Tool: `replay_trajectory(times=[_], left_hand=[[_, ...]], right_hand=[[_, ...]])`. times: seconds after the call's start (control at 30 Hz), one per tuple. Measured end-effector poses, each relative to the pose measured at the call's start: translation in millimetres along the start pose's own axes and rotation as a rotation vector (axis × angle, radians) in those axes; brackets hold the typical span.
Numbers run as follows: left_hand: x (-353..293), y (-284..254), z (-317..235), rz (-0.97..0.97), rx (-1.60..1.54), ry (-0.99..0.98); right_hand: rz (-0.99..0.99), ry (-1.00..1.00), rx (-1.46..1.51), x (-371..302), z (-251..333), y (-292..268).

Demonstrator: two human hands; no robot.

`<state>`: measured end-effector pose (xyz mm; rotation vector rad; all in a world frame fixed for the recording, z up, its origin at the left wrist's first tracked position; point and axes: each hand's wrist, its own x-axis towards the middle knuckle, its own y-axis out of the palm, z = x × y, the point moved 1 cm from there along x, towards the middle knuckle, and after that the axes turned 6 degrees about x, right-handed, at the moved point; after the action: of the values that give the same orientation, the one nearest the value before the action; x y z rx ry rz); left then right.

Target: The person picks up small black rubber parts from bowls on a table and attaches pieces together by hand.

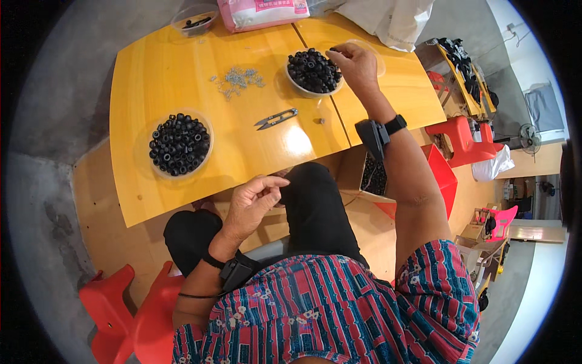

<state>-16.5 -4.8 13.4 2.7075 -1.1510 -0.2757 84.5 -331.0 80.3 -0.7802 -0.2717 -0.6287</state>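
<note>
My right hand (356,65) is at the far right rim of a clear bowl heaped with small black ring-shaped plastic parts (312,70). Its thumb and index finger are pinched on what looks like a small black plastic part (333,50), mostly hidden by the fingers. My left hand (250,205) hovers over my lap, short of the table's front edge. Its index finger reaches out with the thumb a little apart, and nothing shows between them. A second bowl of black parts (180,144) stands at the table's left. Thread snips (277,119) lie between the bowls.
Small silvery pieces (237,80) are scattered mid-table on the yellow table (200,73). Along the back are a clear tub (195,21), a pink package (262,13) and a white bag (388,24). A box of black parts (374,176) and red stools (464,141) are at the right.
</note>
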Motion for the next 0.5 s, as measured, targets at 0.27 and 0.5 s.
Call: replay_trajectory(times=[0.27,0.5], left_hand=[[1.3,14.1,-5.1,0.050,-0.003,-0.047],[-1.1,14.3,2.2,0.072,-0.055,-0.023]], right_hand=[[0.189,-0.035,-0.348,31.8,-1.3,14.7],[0.271,-0.087,-0.456,36.1,7.2,25.1]])
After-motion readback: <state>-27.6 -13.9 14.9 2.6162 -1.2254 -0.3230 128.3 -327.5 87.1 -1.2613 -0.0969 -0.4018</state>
